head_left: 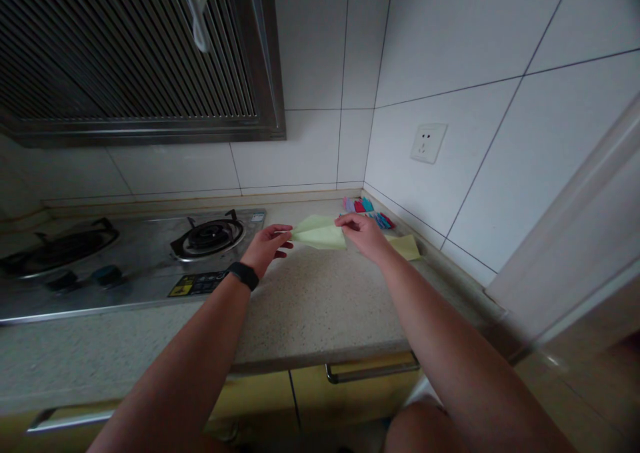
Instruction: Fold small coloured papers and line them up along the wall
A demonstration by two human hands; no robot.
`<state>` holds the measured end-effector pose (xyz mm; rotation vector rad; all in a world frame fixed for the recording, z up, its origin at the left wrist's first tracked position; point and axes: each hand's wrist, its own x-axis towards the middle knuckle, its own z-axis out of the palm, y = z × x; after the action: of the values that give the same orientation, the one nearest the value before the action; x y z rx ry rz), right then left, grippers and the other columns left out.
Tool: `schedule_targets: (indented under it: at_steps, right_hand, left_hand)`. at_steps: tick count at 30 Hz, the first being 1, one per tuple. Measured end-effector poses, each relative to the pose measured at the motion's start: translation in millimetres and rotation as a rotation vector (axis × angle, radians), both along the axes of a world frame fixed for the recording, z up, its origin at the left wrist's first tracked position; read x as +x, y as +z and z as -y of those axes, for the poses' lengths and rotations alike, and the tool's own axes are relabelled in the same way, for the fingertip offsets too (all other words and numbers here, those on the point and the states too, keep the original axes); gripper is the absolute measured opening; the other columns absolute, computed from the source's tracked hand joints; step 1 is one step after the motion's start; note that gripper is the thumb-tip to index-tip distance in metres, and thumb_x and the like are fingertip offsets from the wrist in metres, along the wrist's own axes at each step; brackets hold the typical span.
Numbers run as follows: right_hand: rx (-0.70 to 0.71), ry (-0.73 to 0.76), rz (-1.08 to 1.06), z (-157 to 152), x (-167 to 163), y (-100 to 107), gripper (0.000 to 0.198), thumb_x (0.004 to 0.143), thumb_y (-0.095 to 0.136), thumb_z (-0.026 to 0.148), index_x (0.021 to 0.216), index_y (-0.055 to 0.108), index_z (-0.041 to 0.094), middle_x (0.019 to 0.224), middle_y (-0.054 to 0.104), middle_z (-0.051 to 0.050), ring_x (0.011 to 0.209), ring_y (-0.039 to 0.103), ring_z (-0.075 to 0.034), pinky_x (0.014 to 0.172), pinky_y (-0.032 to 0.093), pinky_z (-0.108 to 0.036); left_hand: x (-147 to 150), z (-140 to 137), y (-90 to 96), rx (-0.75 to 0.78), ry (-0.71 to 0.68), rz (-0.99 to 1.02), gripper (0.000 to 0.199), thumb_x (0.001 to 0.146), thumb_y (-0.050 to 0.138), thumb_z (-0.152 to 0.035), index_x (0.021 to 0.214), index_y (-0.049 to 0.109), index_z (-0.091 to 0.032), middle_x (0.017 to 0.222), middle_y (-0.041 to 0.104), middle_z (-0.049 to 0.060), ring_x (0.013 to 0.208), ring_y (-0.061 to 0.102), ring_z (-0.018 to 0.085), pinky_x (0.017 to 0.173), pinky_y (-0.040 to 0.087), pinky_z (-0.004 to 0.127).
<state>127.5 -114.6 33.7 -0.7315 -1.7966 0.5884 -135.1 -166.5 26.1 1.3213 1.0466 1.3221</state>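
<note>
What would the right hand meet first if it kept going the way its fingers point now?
The right hand points left, already pinching the folded green paper. Past it, probably the left hand holding the other end; depth is unclear.

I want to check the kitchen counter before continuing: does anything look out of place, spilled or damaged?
Nothing is spilled or damaged. The only unusual things are papers on a cooking counter: the folded pale green paper held by the left hand and right hand, and small coloured paper pieces in the tiled corner.

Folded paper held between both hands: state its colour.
Pale green. The folded paper shows best in the head view, pinched by the left hand and right hand.
</note>
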Motion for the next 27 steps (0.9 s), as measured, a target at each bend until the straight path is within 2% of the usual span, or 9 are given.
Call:
schedule_targets:
  at_steps: [5, 10, 14, 18, 21, 24, 27]
  right_hand:
    - [-0.152, -0.017, -0.091, 0.5, -1.0, -1.5, 0.019, 0.077, 0.056, 0.023, 0.094, 0.064, 0.021, 0.083, 0.065, -0.001, 0.076, 0.061, -0.015, 0.075, 0.050, -0.030]
    - [-0.298, 0.110, -0.131, 6.1, -3.6, -1.2, 0.018, 0.082, 0.054, 0.032, 0.094, 0.064, 0.024, 0.078, 0.061, 0.001, 0.070, 0.059, -0.014, 0.067, 0.052, -0.029]
    - [-0.272, 0.166, -0.050, 9.2, -5.5, -1.2, 0.022, 0.080, 0.060, 0.037, 0.097, 0.064, 0.024, 0.073, 0.061, 0.001, 0.066, 0.059, -0.013, 0.065, 0.052, -0.028]
    - [-0.278, 0.153, -0.026, 2.2, -5.0, -6.8, 0.023, 0.075, 0.065, 0.037, 0.091, 0.066, 0.020, 0.078, 0.066, -0.002, 0.068, 0.063, -0.015, 0.066, 0.053, -0.030]
    - [-0.222, 0.111, -0.015, -3.3, -4.6, -10.0, 0.021, 0.074, 0.066, 0.035, 0.086, 0.068, 0.019, 0.082, 0.068, -0.004, 0.072, 0.064, -0.016, 0.070, 0.054, -0.032]
    - [-0.168, 0.040, -0.003, -5.5, -4.9, -10.5, 0.019, 0.074, 0.066, 0.033, 0.087, 0.069, 0.019, 0.082, 0.068, -0.004, 0.072, 0.063, -0.016, 0.072, 0.052, -0.032]
    - [-0.194, 0.038, -0.026, -6.7, -4.8, -11.2, 0.022, 0.074, 0.066, 0.034, 0.090, 0.069, 0.019, 0.083, 0.069, -0.004, 0.071, 0.062, -0.015, 0.069, 0.051, -0.030]
  left_hand:
    - [0.4, -1.2, 0.1, 0.033, 0.001, 0.017, 0.038, 0.071, 0.071, -0.038, 0.101, 0.060, -0.018, 0.088, 0.063, 0.006, 0.070, 0.062, 0.014, 0.050, 0.045, 0.020]
    - [0.7, -3.0, -1.1, 0.055, 0.027, 0.013, 0.036, 0.070, 0.071, -0.037, 0.097, 0.060, -0.017, 0.083, 0.064, 0.005, 0.067, 0.062, 0.014, 0.049, 0.046, 0.021]
    - [-0.3, -5.9, -3.2, 0.080, 0.071, 0.022, 0.035, 0.070, 0.071, -0.037, 0.096, 0.060, -0.016, 0.081, 0.064, 0.005, 0.066, 0.062, 0.014, 0.048, 0.047, 0.021]
    - [-0.9, -8.1, -3.9, 0.108, 0.107, 0.062, 0.032, 0.071, 0.071, -0.035, 0.095, 0.061, -0.015, 0.078, 0.064, 0.005, 0.063, 0.062, 0.013, 0.051, 0.049, 0.022]
    - [-0.5, -8.1, -3.4, 0.115, 0.112, 0.101, 0.032, 0.071, 0.071, -0.033, 0.095, 0.060, -0.015, 0.078, 0.065, 0.005, 0.063, 0.064, 0.013, 0.054, 0.051, 0.023]
    - [1.1, -6.0, -1.3, 0.115, 0.089, 0.144, 0.034, 0.071, 0.072, -0.032, 0.097, 0.060, -0.015, 0.078, 0.066, 0.005, 0.063, 0.065, 0.013, 0.055, 0.052, 0.022]
    - [4.1, -0.6, 2.7, 0.111, 0.013, 0.180, 0.038, 0.071, 0.074, -0.031, 0.101, 0.058, -0.015, 0.080, 0.067, 0.006, 0.065, 0.066, 0.014, 0.057, 0.053, 0.021]
